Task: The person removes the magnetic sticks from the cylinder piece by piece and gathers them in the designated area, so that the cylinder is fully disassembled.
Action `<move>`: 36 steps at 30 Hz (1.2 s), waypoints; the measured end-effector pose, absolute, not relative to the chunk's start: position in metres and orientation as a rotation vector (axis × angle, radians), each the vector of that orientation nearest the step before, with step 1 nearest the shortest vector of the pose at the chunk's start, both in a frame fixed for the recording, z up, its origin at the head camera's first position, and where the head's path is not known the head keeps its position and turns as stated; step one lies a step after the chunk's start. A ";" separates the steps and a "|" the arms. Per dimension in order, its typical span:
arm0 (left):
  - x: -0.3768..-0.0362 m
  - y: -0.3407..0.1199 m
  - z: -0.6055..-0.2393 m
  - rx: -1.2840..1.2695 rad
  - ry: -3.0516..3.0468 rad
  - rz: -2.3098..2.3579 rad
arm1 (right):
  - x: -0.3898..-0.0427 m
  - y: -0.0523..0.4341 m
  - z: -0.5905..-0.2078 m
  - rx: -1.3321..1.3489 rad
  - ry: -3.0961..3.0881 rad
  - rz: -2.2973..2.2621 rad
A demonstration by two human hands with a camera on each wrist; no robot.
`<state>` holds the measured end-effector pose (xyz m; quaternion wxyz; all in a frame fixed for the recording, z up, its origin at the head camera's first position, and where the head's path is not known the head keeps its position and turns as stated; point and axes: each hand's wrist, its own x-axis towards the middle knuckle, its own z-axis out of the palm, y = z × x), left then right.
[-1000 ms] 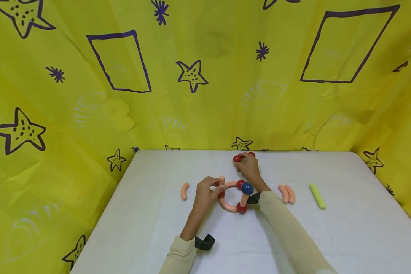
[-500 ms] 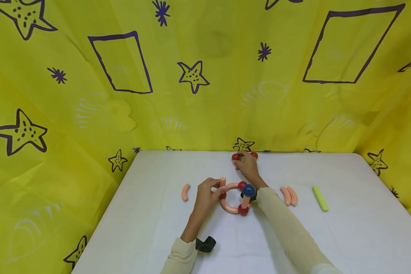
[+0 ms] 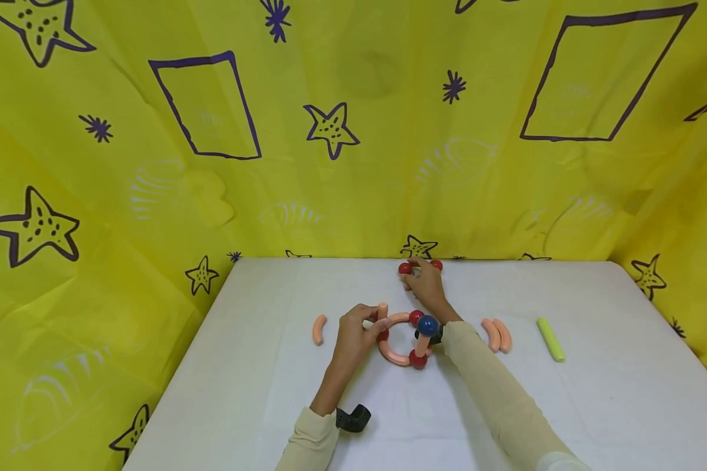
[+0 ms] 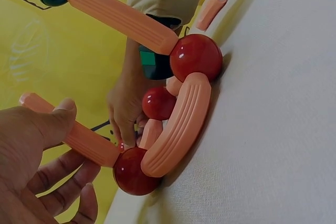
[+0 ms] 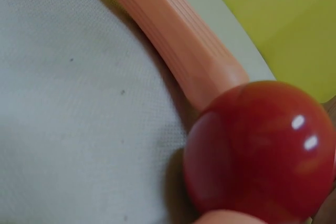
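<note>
The left hand (image 3: 353,333) pinches an upright peach rod (image 3: 382,310) on the ring of rods and red balls (image 3: 397,340) mid-worktop; I'd keep that rod steady so the ring stays flat. The right hand (image 3: 427,286) curls round a red-ball piece (image 3: 406,268) near the far edge. The white worktop (image 3: 595,392) has yellow star-printed sheeting (image 3: 353,131) behind. A green stick (image 3: 550,339) lies toward the right edge.

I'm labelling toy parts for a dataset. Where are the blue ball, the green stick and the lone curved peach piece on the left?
blue ball (image 3: 427,325), head view, middle of the ball.
green stick (image 3: 550,339), head view, mid-length.
lone curved peach piece (image 3: 318,329), head view, middle of its curve.
</note>
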<state>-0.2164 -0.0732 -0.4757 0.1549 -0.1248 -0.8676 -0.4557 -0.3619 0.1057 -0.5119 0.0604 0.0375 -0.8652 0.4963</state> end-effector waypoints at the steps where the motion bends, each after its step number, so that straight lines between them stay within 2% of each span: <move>1: -0.216 -0.073 -0.475 -0.350 -2.491 -1.304 | -0.362 0.106 -0.512 0.118 -2.619 1.507; 11: -0.216 -0.075 -0.477 -0.386 -2.492 -1.321 | -0.355 0.109 -0.501 0.170 -2.581 1.537; 23: -0.216 -0.076 -0.478 -0.380 -2.505 -1.361 | -0.338 0.128 -0.459 0.296 -2.557 1.560; 36: -0.215 -0.078 -0.478 -0.452 -2.462 -1.357 | -0.286 0.145 -0.415 0.480 -2.556 1.545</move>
